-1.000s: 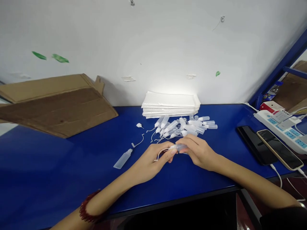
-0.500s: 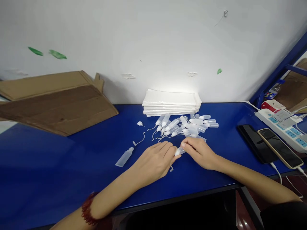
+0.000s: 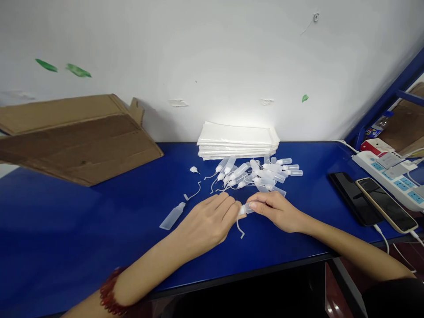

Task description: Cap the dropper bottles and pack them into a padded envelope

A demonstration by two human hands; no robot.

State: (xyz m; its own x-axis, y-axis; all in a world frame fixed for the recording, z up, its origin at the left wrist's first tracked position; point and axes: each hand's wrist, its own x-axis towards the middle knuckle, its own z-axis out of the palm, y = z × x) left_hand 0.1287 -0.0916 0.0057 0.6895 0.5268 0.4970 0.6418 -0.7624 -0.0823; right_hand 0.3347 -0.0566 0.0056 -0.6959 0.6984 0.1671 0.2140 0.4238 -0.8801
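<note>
A smooth, deep blue tabletop (image 3: 82, 229) runs right up to a matte white wall (image 3: 212, 53), which is chipped in spots and has green tape scraps (image 3: 62, 68) stuck high on the left. A flattened cardboard box (image 3: 76, 137), brown and creased, leans over the table's far left. At the back, against the wall, there's a neat stack of white sheets (image 3: 238, 140), square-edged and brightly lit. In front of it is a jumbled heap of little bottles (image 3: 261, 172), cloudy translucent plastic with tapered white nozzles. Off to the left one flat bottle (image 3: 172, 216) lies alone, with a thin curled strap (image 3: 194, 194) and a loose nozzle tip (image 3: 193, 169) beyond it. On the right are two glossy black phones (image 3: 367, 201) side by side, then a white power strip (image 3: 387, 176).

Now the hands, together at mid-table just in front of the heap. The right hand (image 3: 276, 210) pinches a small dropper bottle (image 3: 249, 208) between thumb and fingers, low over the blue. The left hand (image 3: 208, 221), with a red bead bracelet (image 3: 109, 293) on the wrist, has its fingertips closed on the bottle's capped end, and a white tether (image 3: 240, 227) dangles down from there.
</note>
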